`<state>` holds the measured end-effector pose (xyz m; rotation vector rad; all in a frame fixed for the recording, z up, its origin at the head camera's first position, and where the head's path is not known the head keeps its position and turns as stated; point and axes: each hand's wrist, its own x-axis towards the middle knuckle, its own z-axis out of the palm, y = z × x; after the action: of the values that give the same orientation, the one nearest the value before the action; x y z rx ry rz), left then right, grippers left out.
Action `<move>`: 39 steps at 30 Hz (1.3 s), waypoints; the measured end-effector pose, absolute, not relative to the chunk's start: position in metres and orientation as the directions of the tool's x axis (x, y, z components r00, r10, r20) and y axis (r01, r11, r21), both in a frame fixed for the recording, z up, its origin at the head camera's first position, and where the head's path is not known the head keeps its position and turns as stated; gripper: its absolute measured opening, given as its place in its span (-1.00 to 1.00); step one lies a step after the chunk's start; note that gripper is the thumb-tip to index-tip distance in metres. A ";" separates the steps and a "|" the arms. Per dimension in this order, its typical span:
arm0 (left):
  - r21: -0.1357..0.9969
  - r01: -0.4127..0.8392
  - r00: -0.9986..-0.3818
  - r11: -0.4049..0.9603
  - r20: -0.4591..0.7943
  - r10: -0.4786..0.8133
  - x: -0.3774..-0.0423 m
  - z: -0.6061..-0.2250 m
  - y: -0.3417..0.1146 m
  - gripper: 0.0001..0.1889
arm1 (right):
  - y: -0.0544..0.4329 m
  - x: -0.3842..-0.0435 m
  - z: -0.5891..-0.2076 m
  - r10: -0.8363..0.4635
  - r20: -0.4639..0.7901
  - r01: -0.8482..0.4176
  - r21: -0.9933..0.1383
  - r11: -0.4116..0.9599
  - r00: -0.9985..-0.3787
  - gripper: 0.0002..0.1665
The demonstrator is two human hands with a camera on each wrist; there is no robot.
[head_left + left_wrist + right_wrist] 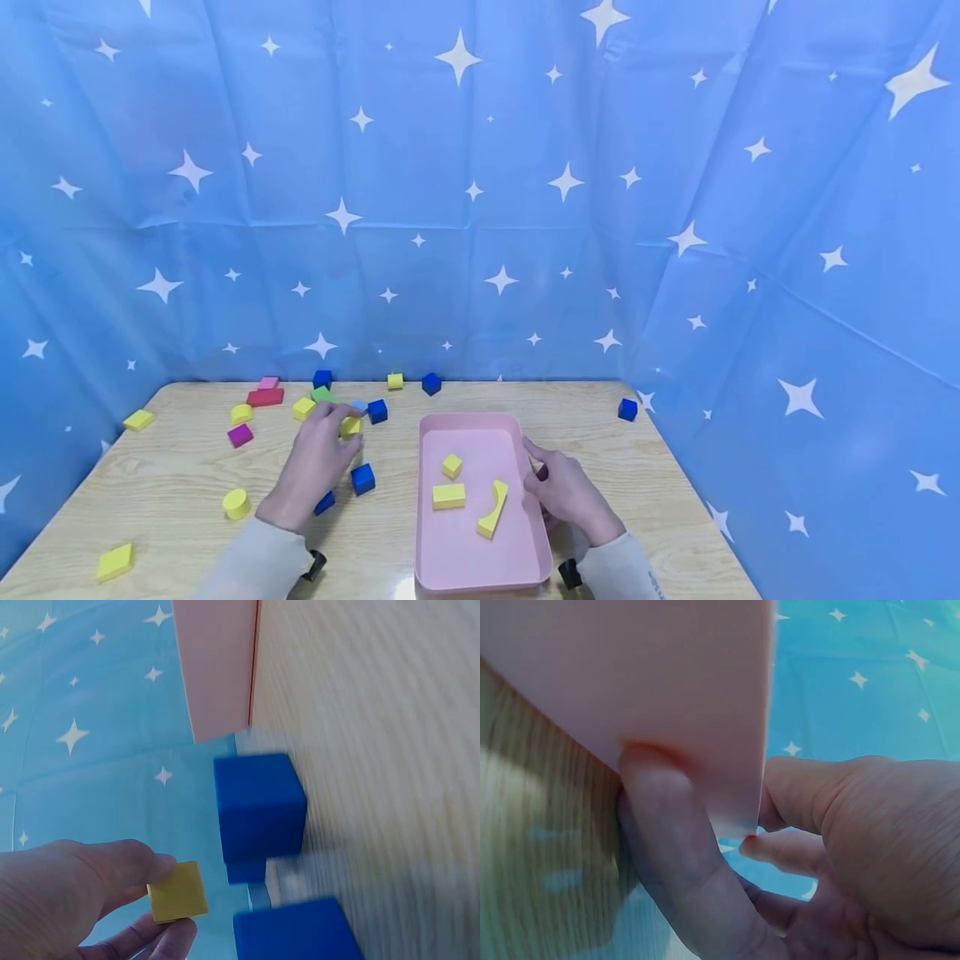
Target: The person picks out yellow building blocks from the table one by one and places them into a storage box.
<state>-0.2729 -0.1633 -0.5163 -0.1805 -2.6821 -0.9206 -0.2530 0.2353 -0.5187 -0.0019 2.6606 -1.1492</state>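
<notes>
My left hand (318,458) pinches a small yellow block (178,892) between thumb and fingers, above the left part of the table. Blue cubes (363,479) lie just right of that hand, and they loom large in the left wrist view. A pink tray (427,567) stands right of the middle. Inside it are a yellow cube (452,466), a yellow rectangular block (448,497) and a yellow arch-shaped block (492,510). My right hand (573,496) grips the tray's right wall, thumb over the rim and fingers against the outside.
Several loose blocks are spread over the left side, among them a yellow cylinder (236,504), a red block (266,397) and a purple block (240,435). One blue cube (627,409) sits at the back right corner. A blue starry curtain (480,208) surrounds the wooden table (652,500).
</notes>
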 end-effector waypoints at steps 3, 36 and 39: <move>0.570 0.235 -0.939 0.788 0.342 0.033 -0.273 -0.517 -0.154 -0.60 | 0.236 -0.253 -0.520 -0.094 -0.230 0.103 -0.714 0.693 -0.969 -0.13; 0.475 0.564 -0.823 0.675 0.261 0.504 -0.240 -0.506 -0.039 -0.67 | 0.234 -0.255 -0.518 -0.099 -0.207 0.075 -0.695 0.715 -0.973 -0.12; 0.446 0.598 -0.798 0.666 0.255 0.546 -0.238 -0.508 -0.033 -0.68 | 0.235 -0.255 -0.519 -0.092 -0.212 0.084 -0.694 0.715 -0.973 -0.12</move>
<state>-0.2378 -0.0328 -0.5081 -0.9555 -2.7762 -0.7981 -0.2553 0.2345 -0.5188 -0.0067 2.6903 -1.1044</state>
